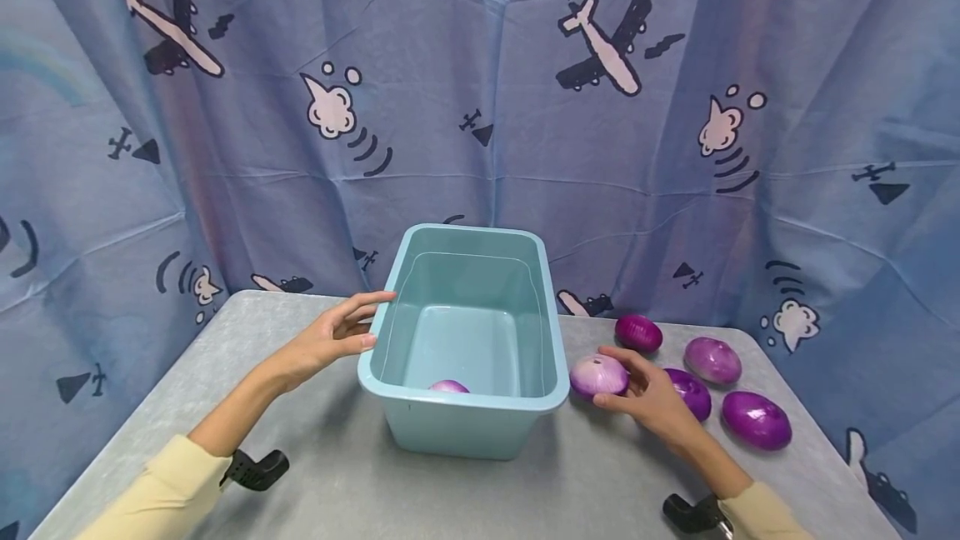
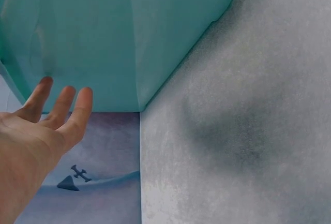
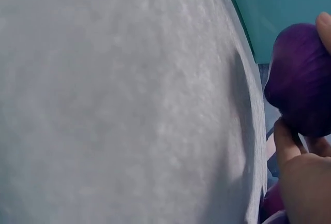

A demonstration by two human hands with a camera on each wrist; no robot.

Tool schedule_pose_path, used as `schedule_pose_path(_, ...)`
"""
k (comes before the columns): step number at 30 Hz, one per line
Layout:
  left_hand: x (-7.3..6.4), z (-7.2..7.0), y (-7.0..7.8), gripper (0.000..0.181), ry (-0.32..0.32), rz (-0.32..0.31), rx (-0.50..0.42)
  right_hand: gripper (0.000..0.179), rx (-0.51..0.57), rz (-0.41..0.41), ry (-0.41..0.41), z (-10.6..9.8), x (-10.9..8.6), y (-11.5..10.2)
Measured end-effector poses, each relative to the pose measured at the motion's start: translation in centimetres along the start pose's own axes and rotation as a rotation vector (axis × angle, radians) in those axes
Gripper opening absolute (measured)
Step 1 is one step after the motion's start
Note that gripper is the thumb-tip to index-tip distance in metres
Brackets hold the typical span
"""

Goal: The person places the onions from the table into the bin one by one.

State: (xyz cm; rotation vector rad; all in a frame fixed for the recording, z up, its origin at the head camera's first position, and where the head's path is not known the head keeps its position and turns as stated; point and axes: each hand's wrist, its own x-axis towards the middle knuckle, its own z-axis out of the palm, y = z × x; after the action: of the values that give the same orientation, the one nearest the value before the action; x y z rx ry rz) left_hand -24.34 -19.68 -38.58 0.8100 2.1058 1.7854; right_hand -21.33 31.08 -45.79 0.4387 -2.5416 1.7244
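Note:
A pale purple onion (image 1: 597,375) is gripped between the thumb and fingers of my right hand (image 1: 654,394), just right of the light blue plastic bin (image 1: 465,427). In the right wrist view the same onion (image 3: 300,79) looks dark purple, with fingertips at its top and underside. My left hand (image 1: 326,340) touches the bin's left rim with extended fingers, and the thumb lies lower along it. From the left wrist, the fingers (image 2: 80,113) appear against the bin's side wall (image 2: 93,43). Inside the bin, one onion (image 1: 449,387) shows partly above the near rim.
Right of my right hand lie several more onions: one at the back (image 1: 639,333), a paler one (image 1: 712,360), a dark one (image 1: 757,421) and one partly behind the hand (image 1: 688,392). They rest on a grey table (image 1: 360,490). A blue airplane-print curtain (image 1: 450,107) hangs behind.

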Motion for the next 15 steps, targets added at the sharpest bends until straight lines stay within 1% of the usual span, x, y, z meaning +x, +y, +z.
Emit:
schedule_pose_path(4, 0.2, 0.0, 0.2, 0.063, 0.006, 0.006, 0.007, 0.068, 0.013, -0.022, -0.006, -0.5, 0.2, -0.2)
schedule_pose_path(8, 0.2, -0.1, 0.3, 0.062, 0.018, 0.011, 0.024, 0.068, -0.002, -0.027, -0.007, -1.1, 0.4, -0.8)
schedule_pose_path(11, 0.2, -0.1, 0.3, 0.063, 0.017, 0.011, 0.037, 0.066, -0.010, -0.041, -0.009, -1.7, 0.5, -1.5)
schedule_pose_path(15, 0.1, -0.2, 0.2, 0.063, 0.011, 0.018, 0.048, 0.063, -0.005, -0.082, 0.010, -3.0, 0.9, -2.6)
